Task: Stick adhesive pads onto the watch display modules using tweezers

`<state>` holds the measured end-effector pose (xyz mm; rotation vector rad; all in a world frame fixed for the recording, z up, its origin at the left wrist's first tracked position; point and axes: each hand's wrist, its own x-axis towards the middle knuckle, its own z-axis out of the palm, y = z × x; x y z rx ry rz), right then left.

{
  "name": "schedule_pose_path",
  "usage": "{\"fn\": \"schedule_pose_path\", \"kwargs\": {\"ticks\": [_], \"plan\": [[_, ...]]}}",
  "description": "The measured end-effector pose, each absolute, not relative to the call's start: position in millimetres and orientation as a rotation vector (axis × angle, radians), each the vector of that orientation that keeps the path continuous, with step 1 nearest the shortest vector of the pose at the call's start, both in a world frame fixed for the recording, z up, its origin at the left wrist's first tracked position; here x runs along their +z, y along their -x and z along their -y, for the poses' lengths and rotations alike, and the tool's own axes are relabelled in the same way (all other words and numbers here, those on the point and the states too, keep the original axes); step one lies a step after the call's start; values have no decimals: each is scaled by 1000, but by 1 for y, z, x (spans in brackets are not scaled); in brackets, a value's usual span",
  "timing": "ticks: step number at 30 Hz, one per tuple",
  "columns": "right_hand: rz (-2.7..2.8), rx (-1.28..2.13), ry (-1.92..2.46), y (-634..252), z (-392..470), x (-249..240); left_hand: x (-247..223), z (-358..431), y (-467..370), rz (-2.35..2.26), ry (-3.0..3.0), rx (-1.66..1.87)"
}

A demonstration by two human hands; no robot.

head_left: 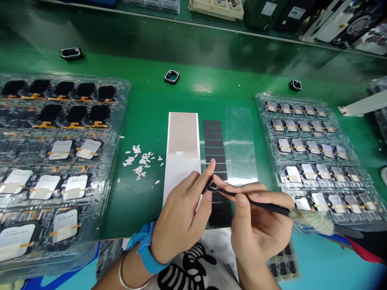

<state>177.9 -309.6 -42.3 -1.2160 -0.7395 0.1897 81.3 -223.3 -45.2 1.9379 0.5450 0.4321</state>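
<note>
My left hand (pixel 181 211), with a blue strap at the wrist, pinches a small black-edged piece (pixel 207 186) between thumb and fingers; most of it is hidden. My right hand (pixel 260 217) grips black tweezers (pixel 269 206) with a pale green wrap near the rear end. The tweezers' tips meet the small piece at the left fingertips. Under the hands lies a strip of black rectangles (pixel 215 143) on a clear sheet. To its left is a white sheet (pixel 179 177) with a beige film (pixel 183 131) over its upper part.
A clear tray (pixel 121 117) of watch screens stands on the left, another clear tray (pixel 273 161) on the right. Small white scraps (pixel 140 169) lie beside the left tray. Several watch frames (pixel 172 76) sit along the back, below a shelf (pixel 169 24).
</note>
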Motion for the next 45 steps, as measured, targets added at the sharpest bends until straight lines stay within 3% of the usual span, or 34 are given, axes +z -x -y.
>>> {"fn": "schedule_pose_path", "kwargs": {"ticks": [45], "plan": [[721,184,1227,-177,309,-42,-45,223,-82,-550,-1940,413]]}}
